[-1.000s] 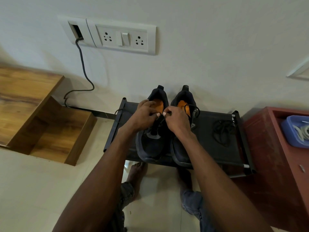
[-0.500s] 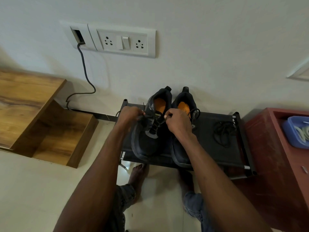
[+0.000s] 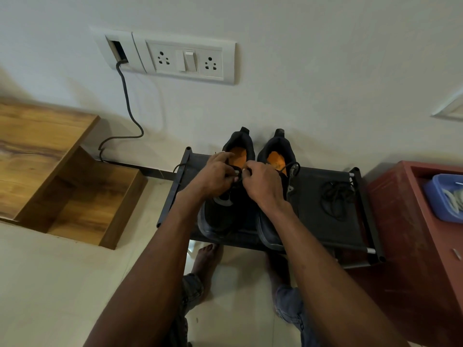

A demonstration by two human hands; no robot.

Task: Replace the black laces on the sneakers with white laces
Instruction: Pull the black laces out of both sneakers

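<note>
Two black sneakers with orange insoles stand side by side on a black shoe rack (image 3: 325, 229), heels against the wall. My left hand (image 3: 215, 176) and my right hand (image 3: 263, 184) meet over the tongue of the left sneaker (image 3: 220, 216), both pinching its black lace (image 3: 236, 171) near the top eyelets. The right sneaker (image 3: 278, 156) still carries a loose black lace at its collar. A removed black lace (image 3: 335, 199) lies coiled on the rack to the right. White laces (image 3: 453, 196) lie in a blue tray (image 3: 436, 196) at the far right.
A red cabinet (image 3: 406, 246) holds the blue tray to the right of the rack. A wooden stepped unit (image 3: 62, 176) stands at the left. A switch panel (image 3: 185, 58) with a dark cable (image 3: 127, 108) is on the wall. My bare feet are on the tiled floor under the rack.
My left hand, which had pulled out to the left with the lace half a second ago, has come back to the middle of the left sneaker beside my right hand.
</note>
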